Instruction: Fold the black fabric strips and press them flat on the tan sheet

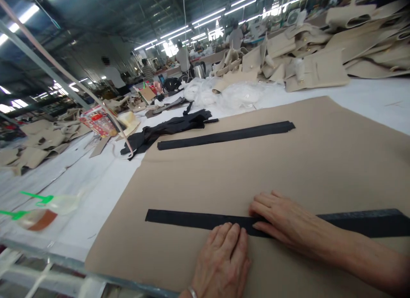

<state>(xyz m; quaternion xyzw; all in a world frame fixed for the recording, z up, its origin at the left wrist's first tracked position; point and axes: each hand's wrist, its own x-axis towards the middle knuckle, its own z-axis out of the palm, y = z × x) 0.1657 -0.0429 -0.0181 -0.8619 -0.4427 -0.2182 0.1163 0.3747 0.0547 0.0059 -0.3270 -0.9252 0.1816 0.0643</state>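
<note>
A long black strip [188, 219] of thin material lies across a large brown sheet [221, 178] on the table. Over the strip's lower edge rests my left hand [224, 257], its fingers stretched flat and close together. Just to the right, my right hand [277, 214] bridges the strip, thumb on the black and bent fingers along its upper edge, with a gap between them. Both hands seem to press down rather than grip. Part of the strip is hidden beneath my right hand and forearm. A second black strip [224, 135] lies farther up the sheet.
Bunched black fabric [173, 129] lies beyond the sheet. Two squeeze bottles [38, 219] with green nozzles are at the left. Clear plastic [237, 92] and piled beige pieces [317, 71] occupy the back. A pale tube [80, 88] slants down at left; people stand far off.
</note>
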